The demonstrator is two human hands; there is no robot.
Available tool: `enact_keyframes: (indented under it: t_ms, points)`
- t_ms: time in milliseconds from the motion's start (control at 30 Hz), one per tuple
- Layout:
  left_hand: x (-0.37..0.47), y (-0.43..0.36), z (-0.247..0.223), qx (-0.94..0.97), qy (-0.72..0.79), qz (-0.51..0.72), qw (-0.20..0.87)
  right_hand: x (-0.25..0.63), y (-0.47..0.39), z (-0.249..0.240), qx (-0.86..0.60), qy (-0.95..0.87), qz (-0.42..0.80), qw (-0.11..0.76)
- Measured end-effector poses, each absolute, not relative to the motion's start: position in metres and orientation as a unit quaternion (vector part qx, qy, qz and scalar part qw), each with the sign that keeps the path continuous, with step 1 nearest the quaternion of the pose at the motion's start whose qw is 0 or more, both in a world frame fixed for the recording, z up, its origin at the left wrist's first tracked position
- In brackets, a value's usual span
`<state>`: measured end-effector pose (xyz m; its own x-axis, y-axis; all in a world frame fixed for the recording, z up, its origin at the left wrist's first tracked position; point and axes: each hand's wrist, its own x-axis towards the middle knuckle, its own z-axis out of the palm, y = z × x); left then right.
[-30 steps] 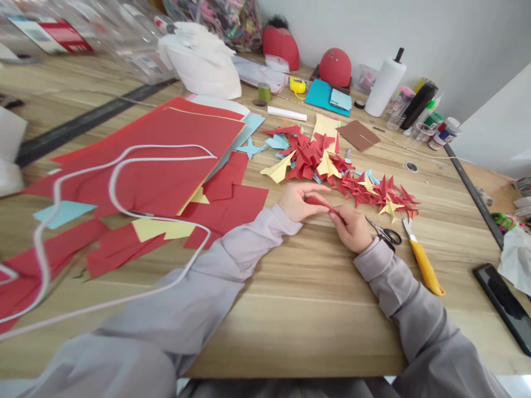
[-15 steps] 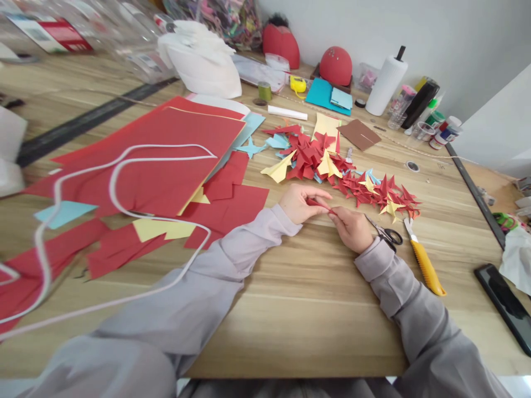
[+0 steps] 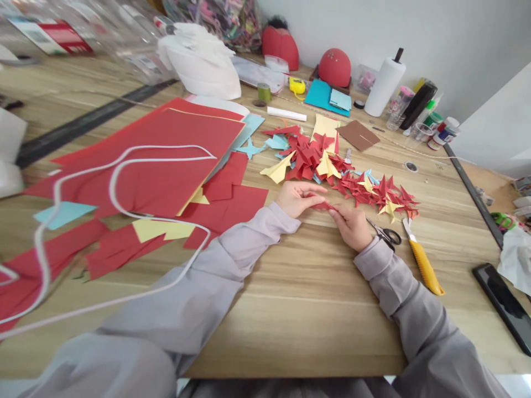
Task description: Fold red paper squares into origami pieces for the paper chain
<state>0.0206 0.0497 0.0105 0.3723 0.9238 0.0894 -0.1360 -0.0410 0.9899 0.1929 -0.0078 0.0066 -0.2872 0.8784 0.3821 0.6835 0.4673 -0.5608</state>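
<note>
A small piece of folded red paper (image 3: 321, 205) spans the gap between my hands, just above the table. My left hand (image 3: 296, 198) pinches its left end between thumb and fingers. The other end is gripped by the thumb and fingers of my right hand (image 3: 352, 225). Right behind my hands lies a pile of folded red paper pieces (image 3: 309, 155), with yellow and blue ones mixed in. A row of pointed red paper stars (image 3: 369, 190) continues to the right. Scissors (image 3: 389, 236) lie close to my right wrist, beside a yellow-handled utility knife (image 3: 423, 260).
Large red paper sheets (image 3: 166, 149) and cut pieces cover the left side, with a white cord (image 3: 161, 160) across them. A black phone (image 3: 501, 304) lies at the right. Bottles (image 3: 443, 132), a tape measure (image 3: 297, 85) and red domes (image 3: 334, 67) stand along the back.
My left fingers have shifted slightly left along the red paper, and more of it shows between my hands. My right hand has barely moved.
</note>
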Motion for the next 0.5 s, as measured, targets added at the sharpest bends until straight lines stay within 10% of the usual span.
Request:
enact_keyframes:
  t_ms: [500]
  points:
    - [0.019,0.054,0.001,0.467,0.251,0.351,0.772,0.201,0.005,0.003,-0.519,-0.480,0.424,0.566]
